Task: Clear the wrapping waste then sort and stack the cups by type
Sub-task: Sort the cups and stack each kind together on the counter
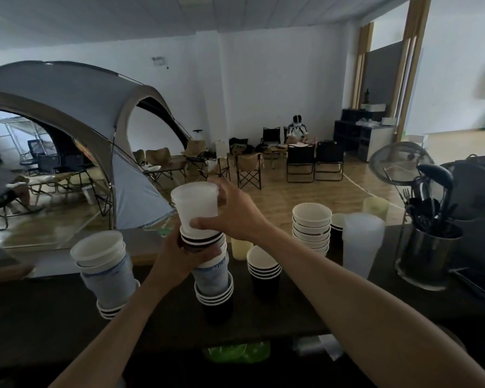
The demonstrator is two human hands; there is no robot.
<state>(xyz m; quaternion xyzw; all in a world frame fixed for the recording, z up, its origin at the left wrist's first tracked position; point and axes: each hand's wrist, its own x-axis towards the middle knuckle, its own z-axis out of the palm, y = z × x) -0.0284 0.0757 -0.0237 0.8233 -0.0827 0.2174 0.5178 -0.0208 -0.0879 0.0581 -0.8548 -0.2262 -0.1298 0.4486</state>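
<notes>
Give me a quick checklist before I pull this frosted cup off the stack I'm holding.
1. Right hand grips the frosted cup: ok.
2. Left hand holds the black cups beneath it: ok.
3. Frosted cup free of the black cups: not ok, its base sits inside them.
4. Frosted stack at right upright, ready to receive it: ok.
5. Mixed stack at left standing straight: not ok, it leans.
6. Wrapping waste cleared: cannot tell; blurred green plastic lies below the counter edge.

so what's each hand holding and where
Right hand grips the frosted white plastic cup round its side wall; left hand grips the black paper cups beneath.
</notes>
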